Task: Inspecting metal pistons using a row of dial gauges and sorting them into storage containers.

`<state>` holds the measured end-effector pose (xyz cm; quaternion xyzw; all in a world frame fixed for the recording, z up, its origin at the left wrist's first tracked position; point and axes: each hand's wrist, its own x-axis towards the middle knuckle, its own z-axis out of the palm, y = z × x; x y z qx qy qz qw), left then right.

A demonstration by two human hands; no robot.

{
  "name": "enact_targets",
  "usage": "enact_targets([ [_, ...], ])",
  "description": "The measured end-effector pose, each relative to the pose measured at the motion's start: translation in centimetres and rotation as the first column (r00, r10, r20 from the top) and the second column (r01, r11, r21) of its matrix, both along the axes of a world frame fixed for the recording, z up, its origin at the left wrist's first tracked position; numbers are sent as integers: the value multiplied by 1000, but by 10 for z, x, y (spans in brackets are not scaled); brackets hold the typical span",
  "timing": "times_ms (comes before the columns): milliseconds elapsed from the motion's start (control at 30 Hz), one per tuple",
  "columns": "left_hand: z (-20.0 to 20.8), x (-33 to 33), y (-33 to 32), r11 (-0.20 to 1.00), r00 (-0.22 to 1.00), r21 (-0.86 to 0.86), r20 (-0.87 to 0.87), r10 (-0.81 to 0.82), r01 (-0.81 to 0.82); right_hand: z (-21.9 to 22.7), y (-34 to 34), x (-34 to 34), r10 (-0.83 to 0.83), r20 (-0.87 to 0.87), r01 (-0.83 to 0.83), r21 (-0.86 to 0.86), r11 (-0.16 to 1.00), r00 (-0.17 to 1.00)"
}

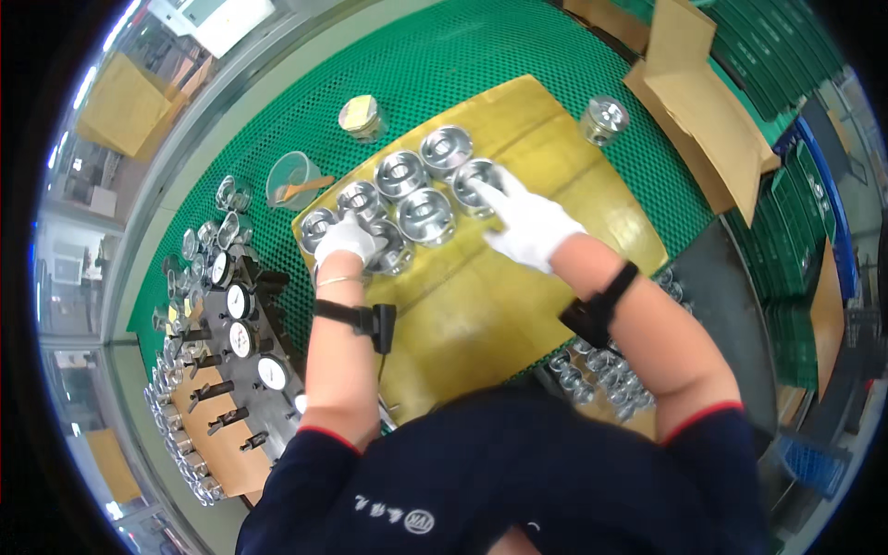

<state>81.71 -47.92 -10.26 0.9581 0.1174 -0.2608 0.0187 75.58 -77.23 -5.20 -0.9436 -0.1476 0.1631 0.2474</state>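
Several round silver metal pistons, among them a front one (425, 215), stand grouped in rows on a yellow board (504, 301). Both my hands wear white gloves. My left hand (348, 240) rests against the left end of the group, between an end piston (317, 228) and a nearer one (392, 250); its fingers point forward, the thumb apart, and some fingertips are hidden. At the group's right end, my right hand (535, 224) is slightly blurred, with fingers spread and stretched over the rim of another piston (475, 191).
Green mesh matting (518, 44) surrounds the board. Beyond it are a clear plastic cup (294, 174) with a wooden-handled brush, a piston with a yellow label (361, 117) and another piston (605, 118). Dial gauges (242, 339) line the left; an open cardboard box (708, 116) stands right.
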Motion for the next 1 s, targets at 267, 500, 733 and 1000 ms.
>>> enact_targets([
  [267,-12,-2,14,995,997,-77,19,69,-68,-39,113,115,109,-287,-212,-360,908,952],
  [500,-23,3,17,988,994,-153,96,44,-29,-36,121,114,75,-254,-120,-167,979,964],
  [733,-41,-3,31,970,981,-221,182,-60,100,-69,91,76,8,-169,-32,-140,990,986],
  [1000,-73,-33,54,980,971,-23,143,-192,198,-73,15,-22,206,-9,-204,-176,963,979],
])
